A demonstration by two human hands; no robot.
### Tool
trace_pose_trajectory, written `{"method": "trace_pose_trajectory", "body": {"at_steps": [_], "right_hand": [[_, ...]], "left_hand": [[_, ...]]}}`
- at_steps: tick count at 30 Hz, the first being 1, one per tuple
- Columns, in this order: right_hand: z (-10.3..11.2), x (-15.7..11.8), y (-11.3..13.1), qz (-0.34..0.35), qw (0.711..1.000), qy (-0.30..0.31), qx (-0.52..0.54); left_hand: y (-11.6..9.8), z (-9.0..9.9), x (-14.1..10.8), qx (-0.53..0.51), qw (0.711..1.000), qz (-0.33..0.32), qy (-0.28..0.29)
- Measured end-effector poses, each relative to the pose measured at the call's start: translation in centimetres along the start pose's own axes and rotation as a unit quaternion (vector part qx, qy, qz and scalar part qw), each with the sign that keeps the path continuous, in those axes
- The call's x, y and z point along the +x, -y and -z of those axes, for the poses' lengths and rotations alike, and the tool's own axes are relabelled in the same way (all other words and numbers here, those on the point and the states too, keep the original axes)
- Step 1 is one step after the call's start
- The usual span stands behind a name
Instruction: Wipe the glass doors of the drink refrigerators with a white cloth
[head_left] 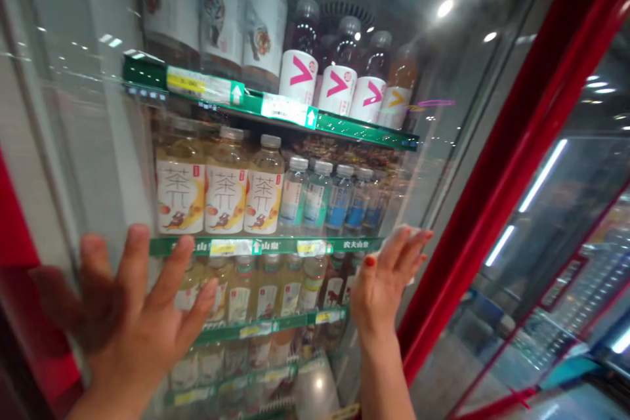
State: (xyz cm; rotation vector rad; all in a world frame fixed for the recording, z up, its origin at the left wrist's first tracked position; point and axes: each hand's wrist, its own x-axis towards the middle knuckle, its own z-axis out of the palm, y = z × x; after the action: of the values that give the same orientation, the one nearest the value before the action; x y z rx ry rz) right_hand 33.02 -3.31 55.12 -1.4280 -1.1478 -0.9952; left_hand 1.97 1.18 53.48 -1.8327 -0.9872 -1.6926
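Observation:
My left hand is raised at the lower left in front of a glass door, its fingers spread and nothing in it. Lower right of centre, my right hand is up against the glass near the red frame, with red on the thumbnail. Its fingers are bent over a thin white cloth, of which only edges show. Behind the glass, tea bottles with white and yellow labels stand on a middle shelf, beside smaller clear bottles.
Large bottles and bottles with pink V labels stand on the upper green-edged shelf. Lower shelves hold several more bottles. Ceiling lights reflect in the glass. Past the red frame, at right, are bright tube lights.

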Motion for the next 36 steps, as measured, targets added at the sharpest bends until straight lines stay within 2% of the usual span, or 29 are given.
{"method": "trace_pose_trajectory", "body": {"at_steps": [2, 4, 7, 9, 10, 12, 14, 16, 17, 19, 21, 23, 24, 25, 26, 28, 30, 31, 33, 36], "right_hand": [[-0.3, 2.5, 1.0, -0.017, 1.000, -0.015, 0.011], [-0.6, 3.3, 4.3, 0.039, 0.999, -0.003, 0.021], [-0.5, 0.2, 8.9, 0.205, 0.977, 0.047, 0.045], [-0.3, -2.7, 9.1, 0.288, 0.954, 0.062, 0.055], [-0.3, -3.7, 8.4, 0.300, 0.951, 0.060, 0.052], [-0.3, -3.6, 6.4, 0.258, 0.964, 0.051, 0.033], [-0.4, -1.0, 5.5, 0.175, 0.984, 0.034, 0.014], [-0.6, 2.5, 6.9, 0.128, 0.992, 0.019, 0.010], [-0.6, 3.9, 8.4, 0.135, 0.991, 0.014, 0.015], [-0.8, 5.1, 11.9, 0.209, 0.977, 0.026, 0.030], [-0.8, 4.3, 14.4, 0.333, 0.940, 0.054, 0.050], [-0.7, 2.9, 14.8, 0.441, 0.891, 0.083, 0.075], [-0.6, 2.5, 14.3, 0.465, 0.876, 0.096, 0.084], [-0.4, 2.7, 13.6, 0.465, 0.874, 0.107, 0.086], [-0.3, 3.3, 13.0, 0.444, 0.885, 0.116, 0.080], [0.1, 5.8, 12.6, 0.365, 0.922, 0.122, 0.047], [0.3, 8.6, 14.0, 0.303, 0.945, 0.119, 0.018], [0.3, 9.6, 15.2, 0.296, 0.947, 0.120, 0.014], [0.3, 10.3, 17.7, 0.340, 0.930, 0.138, 0.033], [0.2, 9.1, 18.9, 0.488, 0.847, 0.185, 0.098]], "left_hand": [[-0.4, 0.2, 0.4, 0.085, 0.995, -0.043, -0.001], [-0.6, 0.3, 0.9, 0.125, 0.990, -0.066, -0.008], [-0.6, 0.5, 1.1, 0.128, 0.989, -0.079, -0.015], [-0.5, 0.8, 0.7, 0.108, 0.991, -0.080, -0.018], [-0.5, 0.9, 0.2, 0.099, 0.992, -0.078, -0.016], [-0.4, 0.9, -0.9, 0.092, 0.993, -0.074, -0.015], [-0.4, 0.7, -2.0, 0.098, 0.992, -0.070, -0.026], [-0.4, 0.4, -2.9, 0.105, 0.991, -0.068, -0.043], [-0.4, 0.3, -3.2, 0.103, 0.991, -0.067, -0.052], [-0.3, 0.2, -3.4, 0.088, 0.993, -0.060, -0.055], [-0.2, 0.3, -3.3, 0.065, 0.995, -0.054, -0.051], [-0.1, 0.4, -3.3, 0.062, 0.995, -0.057, -0.048], [-0.1, 0.3, -3.3, 0.070, 0.995, -0.059, -0.046], [-0.2, 0.3, -3.3, 0.082, 0.994, -0.060, -0.044], [-0.2, 0.2, -3.3, 0.096, 0.993, -0.059, -0.041], [-0.3, 0.0, -3.3, 0.118, 0.991, -0.055, -0.035], [-0.4, -0.1, -3.4, 0.128, 0.990, -0.050, -0.033], [-0.4, -0.1, -3.4, 0.126, 0.990, -0.051, -0.033], [-0.2, 0.1, -3.6, 0.110, 0.991, -0.062, -0.033], [0.4, 0.4, -4.2, 0.075, 0.992, -0.093, -0.041]]}}
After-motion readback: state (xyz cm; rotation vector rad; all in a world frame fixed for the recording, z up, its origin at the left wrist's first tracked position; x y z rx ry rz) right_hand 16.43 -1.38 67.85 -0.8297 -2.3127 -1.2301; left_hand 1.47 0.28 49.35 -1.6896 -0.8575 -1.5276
